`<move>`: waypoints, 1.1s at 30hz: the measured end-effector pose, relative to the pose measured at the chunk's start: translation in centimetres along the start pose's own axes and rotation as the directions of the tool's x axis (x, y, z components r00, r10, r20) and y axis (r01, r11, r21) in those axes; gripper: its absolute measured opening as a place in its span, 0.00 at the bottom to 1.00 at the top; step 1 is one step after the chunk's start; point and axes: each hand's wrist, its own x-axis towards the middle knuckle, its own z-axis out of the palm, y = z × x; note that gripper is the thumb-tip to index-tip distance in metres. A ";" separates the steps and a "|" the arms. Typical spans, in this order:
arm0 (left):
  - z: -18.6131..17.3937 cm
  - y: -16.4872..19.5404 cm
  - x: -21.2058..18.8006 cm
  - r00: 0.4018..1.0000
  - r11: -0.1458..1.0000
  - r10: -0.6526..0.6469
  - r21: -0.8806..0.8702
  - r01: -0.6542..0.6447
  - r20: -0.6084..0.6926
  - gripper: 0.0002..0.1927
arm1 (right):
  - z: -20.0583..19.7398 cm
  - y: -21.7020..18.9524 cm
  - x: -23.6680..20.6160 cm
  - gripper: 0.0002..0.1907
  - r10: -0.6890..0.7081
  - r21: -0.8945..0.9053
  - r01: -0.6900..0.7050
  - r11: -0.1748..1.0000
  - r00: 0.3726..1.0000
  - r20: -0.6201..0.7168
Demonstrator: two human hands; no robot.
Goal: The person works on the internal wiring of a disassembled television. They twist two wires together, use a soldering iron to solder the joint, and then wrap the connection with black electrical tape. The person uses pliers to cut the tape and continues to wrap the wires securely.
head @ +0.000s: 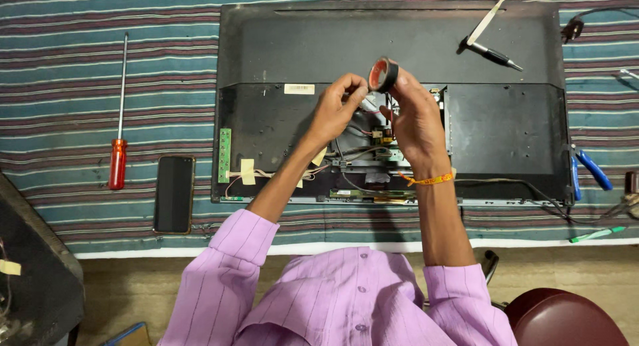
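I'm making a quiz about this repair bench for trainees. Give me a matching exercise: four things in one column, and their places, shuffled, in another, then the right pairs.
Things:
1. roll of black tape
2. red-handled screwdriver
3. phone
4. blue-handled pliers

Places:
A. lying screen-up on the striped cloth, by the panel's lower left corner
B. at the panel's right edge
C. held up in the right hand, the left hand at its edge
D. far left on the cloth, shaft pointing away from the person

Pairs: 1-C, 2-D, 3-A, 4-B
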 end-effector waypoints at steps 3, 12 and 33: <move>-0.2 0.5 -0.2 0.998 0.991 -0.057 -0.119 0.060 0.025 0.09 | 0.2 0.1 0.2 0.20 -0.065 -0.200 0.061 0.978 0.998 -0.011; 0.0 -0.8 0.0 0.983 0.951 -0.171 -0.271 0.147 -0.067 0.11 | 0.9 2.9 0.3 0.24 -0.290 -0.685 0.189 0.704 0.956 -0.035; -0.2 -2.7 0.3 0.960 0.893 -0.278 -0.369 0.257 -0.005 0.13 | -0.4 5.4 0.1 0.09 -0.561 -0.962 0.268 0.052 0.805 0.195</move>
